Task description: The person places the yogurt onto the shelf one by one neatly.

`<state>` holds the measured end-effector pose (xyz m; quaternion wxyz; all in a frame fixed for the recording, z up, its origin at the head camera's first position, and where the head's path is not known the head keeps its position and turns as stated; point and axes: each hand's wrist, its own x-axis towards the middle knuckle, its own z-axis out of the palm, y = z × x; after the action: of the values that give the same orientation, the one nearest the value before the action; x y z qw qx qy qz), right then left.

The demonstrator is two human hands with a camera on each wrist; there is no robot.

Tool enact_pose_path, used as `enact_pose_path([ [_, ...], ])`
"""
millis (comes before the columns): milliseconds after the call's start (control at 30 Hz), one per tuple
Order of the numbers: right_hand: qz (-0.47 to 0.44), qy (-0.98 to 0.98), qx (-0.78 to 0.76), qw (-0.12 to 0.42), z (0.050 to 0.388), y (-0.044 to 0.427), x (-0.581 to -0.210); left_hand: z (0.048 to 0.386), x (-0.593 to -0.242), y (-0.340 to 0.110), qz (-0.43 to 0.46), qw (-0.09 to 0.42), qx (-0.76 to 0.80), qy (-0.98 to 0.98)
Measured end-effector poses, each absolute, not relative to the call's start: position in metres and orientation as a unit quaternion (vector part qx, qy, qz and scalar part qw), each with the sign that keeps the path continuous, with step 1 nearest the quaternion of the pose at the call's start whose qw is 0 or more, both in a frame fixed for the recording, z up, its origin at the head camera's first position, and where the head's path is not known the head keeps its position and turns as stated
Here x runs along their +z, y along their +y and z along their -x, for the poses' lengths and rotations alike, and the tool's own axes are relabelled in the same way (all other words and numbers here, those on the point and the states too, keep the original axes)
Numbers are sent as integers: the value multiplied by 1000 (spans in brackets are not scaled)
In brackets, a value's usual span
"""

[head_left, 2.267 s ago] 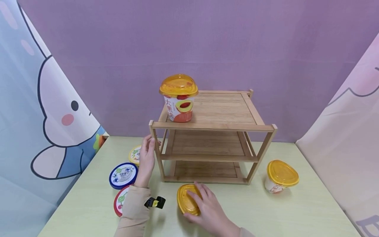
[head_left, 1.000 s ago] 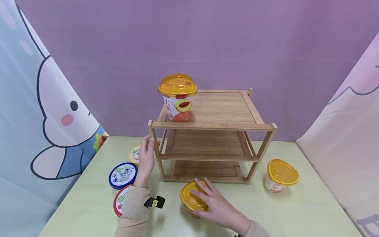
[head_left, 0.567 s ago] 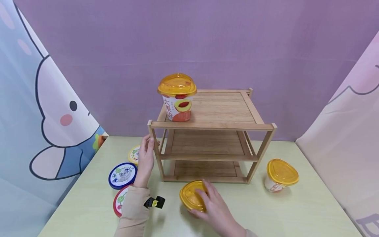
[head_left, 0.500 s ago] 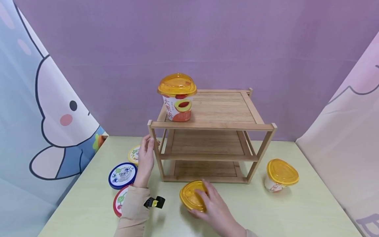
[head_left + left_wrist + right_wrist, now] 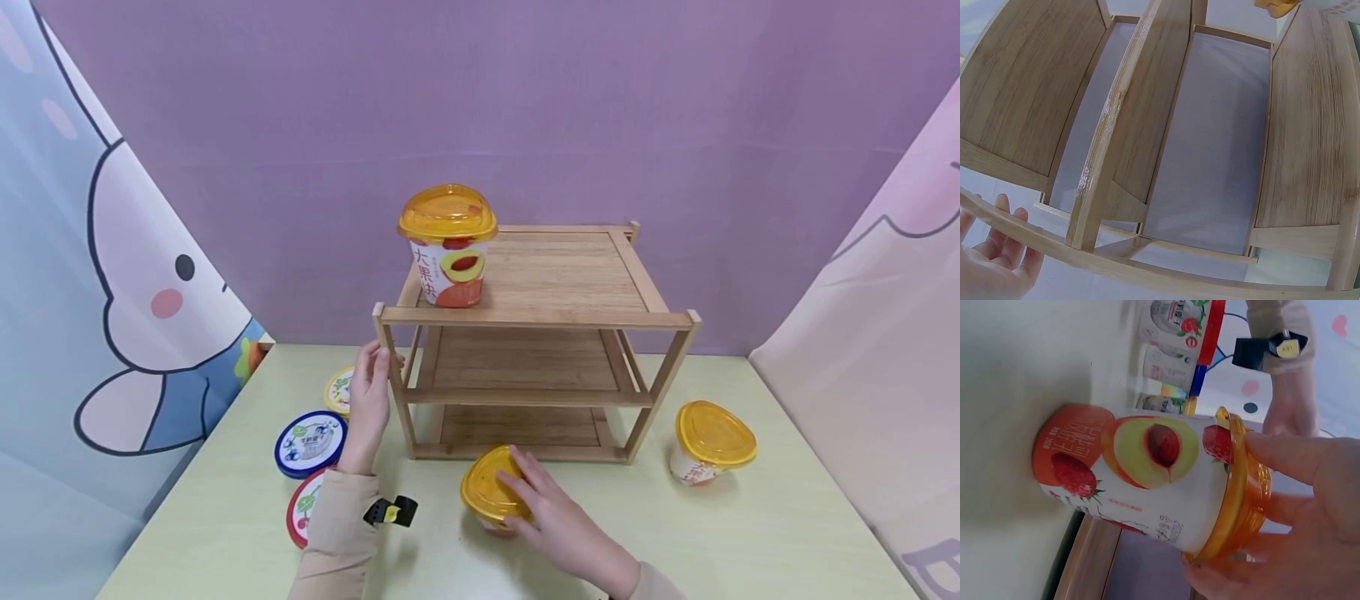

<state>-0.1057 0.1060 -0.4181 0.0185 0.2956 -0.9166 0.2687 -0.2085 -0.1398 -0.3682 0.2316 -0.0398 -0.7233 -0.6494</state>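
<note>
Head view: pale worktop (image 5: 225,521), purple curtain (image 5: 600,108) behind, wooden rack (image 5: 562,271) toward the back edge. Right hand (image 5: 558,521) grips a fruit cup (image 5: 1166,481) round its yellow lid (image 5: 486,487); cup body sits below the fingers, between rack and worktop's front edge. Left hand (image 5: 371,400) holds the rack's left front post (image 5: 402,408). Versus 2.3 s ago: cup slightly right, nearer the rack; left hand unmoved.

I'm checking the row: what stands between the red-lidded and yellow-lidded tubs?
The blue-lidded tub stands between the red-lidded tub and the yellow-lidded tub; it shows in the head and right wrist views.
</note>
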Motion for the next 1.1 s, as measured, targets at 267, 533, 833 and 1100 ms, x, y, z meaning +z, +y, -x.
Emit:
enact_pose_path([
  [267,-310,-906,286,-26,111,114,-418,208,-368,-140,39,230,-642,-730],
  [533,-318,-897,304,-47,114,118,-418,208,-368,-140,42,229,-641,-731],
  [833,-303,-883,356,-43,119,121,-423,208,-368,-140,41,231,-647,-726],
  [1100,-243,-869,430,-41,120,119,-433,208,-368,-140,42,229,-641,-731],
])
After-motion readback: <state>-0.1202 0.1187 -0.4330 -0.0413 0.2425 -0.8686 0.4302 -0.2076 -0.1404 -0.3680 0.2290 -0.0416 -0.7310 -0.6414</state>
